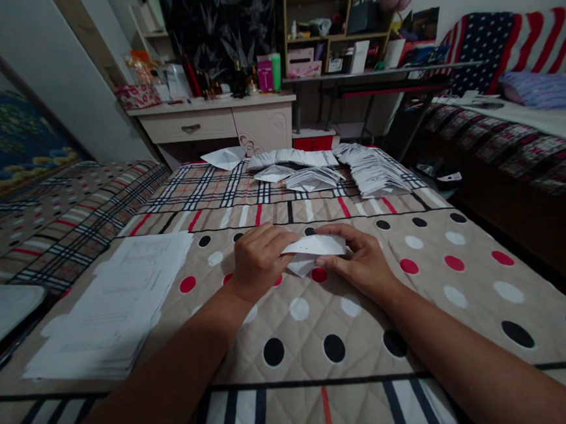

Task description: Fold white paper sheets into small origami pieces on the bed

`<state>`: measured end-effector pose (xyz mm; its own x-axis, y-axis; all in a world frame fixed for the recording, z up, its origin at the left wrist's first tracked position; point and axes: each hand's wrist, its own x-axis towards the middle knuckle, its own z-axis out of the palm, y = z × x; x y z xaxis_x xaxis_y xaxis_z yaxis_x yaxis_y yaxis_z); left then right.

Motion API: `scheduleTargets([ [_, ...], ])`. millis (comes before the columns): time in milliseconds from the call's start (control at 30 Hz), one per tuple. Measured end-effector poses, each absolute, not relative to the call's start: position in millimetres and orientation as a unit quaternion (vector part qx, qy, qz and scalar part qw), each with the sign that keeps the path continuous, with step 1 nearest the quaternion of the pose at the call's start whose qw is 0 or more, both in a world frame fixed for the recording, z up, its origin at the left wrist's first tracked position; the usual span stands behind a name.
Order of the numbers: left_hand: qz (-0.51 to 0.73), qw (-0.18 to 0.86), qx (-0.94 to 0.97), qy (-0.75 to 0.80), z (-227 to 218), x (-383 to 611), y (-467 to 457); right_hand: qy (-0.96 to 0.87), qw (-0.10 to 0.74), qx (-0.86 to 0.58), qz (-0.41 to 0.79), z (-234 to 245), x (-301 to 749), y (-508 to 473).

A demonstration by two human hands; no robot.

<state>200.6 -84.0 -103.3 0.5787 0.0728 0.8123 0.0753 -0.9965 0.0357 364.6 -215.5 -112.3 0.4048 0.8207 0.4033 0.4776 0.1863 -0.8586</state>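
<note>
A small folded white paper piece (310,250) is held over the quilted spotted bedspread (417,293). My left hand (257,261) is closed on its left side, knuckles up. My right hand (362,258) pinches its right side, thumb under and fingers curled over the top edge. A stack of flat white sheets (117,310) lies on the bedspread to the left of my left forearm. Several finished folded paper pieces (328,169) are lined up and piled at the far end of the bed.
A drawer cabinet (217,122) with bottles and boxes stands beyond the bed, with a shelf and desk (350,69) to its right. A second bed (517,135) runs along the right. A pale board (1,312) lies at the left edge.
</note>
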Motion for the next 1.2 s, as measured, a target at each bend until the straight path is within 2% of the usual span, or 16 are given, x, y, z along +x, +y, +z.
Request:
scheduleTargets([
  [100, -0.466, -0.011, -0.883, -0.048, -105.5, 201.4, -83.6, -0.537, 0.559, -0.619, 0.128, -111.4, 363.5, -215.2],
  [400, -0.49, -0.024, -0.871, -0.03, -106.7, 201.6, -86.3, -0.503, 0.615, -0.603, 0.068, -118.3, 359.9, -215.1],
  [633, -0.481, -0.01, -0.877, -0.013, -105.6, 198.8, -87.0, -0.45, 0.647, -0.607, 0.102, -113.4, 355.9, -214.2],
  [900, -0.481, 0.016, -0.875, -0.053, -99.1, 199.9, -92.8, -0.435, 0.653, -0.608, 0.12, -115.4, 353.0, -211.6],
  [1067, -0.472, 0.027, -0.879, -0.065, -97.8, 201.3, -95.8, -0.463, 0.625, -0.617, 0.117, -115.7, 352.2, -213.3],
  [1200, -0.474, 0.0, -0.878, -0.071, -100.8, 204.6, -95.2, -0.481, 0.61, -0.618, 0.12, -114.7, 354.9, -214.4],
])
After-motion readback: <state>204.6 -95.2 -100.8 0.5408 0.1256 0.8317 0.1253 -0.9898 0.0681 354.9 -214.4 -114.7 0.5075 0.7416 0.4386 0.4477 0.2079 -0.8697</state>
